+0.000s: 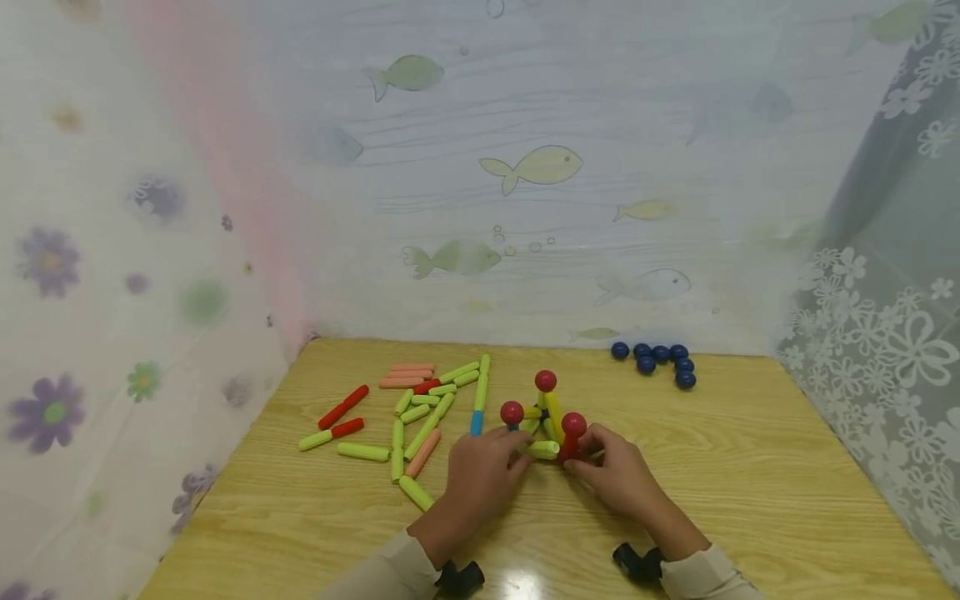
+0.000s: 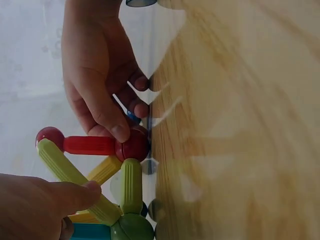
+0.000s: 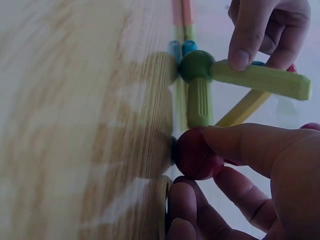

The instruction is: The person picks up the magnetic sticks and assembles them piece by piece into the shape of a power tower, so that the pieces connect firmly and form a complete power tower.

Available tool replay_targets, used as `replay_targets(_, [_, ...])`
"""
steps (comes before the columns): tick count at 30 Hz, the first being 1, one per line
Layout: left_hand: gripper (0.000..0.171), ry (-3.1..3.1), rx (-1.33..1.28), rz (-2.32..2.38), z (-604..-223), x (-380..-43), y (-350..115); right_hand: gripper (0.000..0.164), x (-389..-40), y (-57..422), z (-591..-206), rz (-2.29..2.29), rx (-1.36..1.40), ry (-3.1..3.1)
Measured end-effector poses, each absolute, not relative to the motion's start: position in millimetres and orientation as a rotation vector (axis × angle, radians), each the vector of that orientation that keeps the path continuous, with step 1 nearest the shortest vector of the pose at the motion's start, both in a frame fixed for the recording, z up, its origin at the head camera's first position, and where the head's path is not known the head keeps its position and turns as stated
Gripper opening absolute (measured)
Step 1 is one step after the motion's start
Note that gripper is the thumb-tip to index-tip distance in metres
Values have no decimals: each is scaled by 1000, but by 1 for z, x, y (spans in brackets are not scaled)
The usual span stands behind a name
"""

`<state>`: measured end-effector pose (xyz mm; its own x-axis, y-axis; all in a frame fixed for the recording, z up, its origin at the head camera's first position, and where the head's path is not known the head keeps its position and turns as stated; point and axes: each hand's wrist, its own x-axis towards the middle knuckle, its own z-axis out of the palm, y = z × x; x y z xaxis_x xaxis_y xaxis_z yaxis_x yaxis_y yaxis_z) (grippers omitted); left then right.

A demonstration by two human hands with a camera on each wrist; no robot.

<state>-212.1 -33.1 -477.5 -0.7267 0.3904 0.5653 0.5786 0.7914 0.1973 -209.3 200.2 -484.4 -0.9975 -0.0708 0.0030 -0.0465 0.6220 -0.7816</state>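
Before me on the wooden table stands a small frame of plastic rods and balls, probably a magnetic building set. My left hand (image 1: 483,471) pinches a yellow-green rod (image 3: 265,81), which slants up from a green ball (image 3: 196,66) at a base corner. With thumb and fingers, my right hand (image 1: 618,471) holds a dark red ball (image 3: 196,156) at the neighbouring base corner. Another yellow-green rod (image 2: 131,185) joins these two corners. From the held ball rises a red rod (image 2: 90,145) topped by a red ball (image 1: 573,424). Yellow rods (image 1: 553,417) stand behind, partly hidden.
Left of the frame lie many loose yellow-green rods (image 1: 363,452), red rods (image 1: 343,407) and orange rods (image 1: 407,374). Several dark blue balls (image 1: 660,354) sit at the back right. Fabric with printed fish (image 1: 543,165) hangs behind the table.
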Motion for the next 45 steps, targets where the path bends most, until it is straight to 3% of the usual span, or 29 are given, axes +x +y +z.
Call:
replay_targets(35, [20,-2515,-606,-340,-483,-228,-21,24,-207,200,-482,-1289,-168,2862])
replay_targets(41, [13,-2494,-607,-590,-486,-227,-35,26,-207,199,-482,-1292,-164,2837])
replay_targets(45, [22,-2595,-497,-860,-486,-227,-46,27,-208,200,-482,-1305,-163,2824])
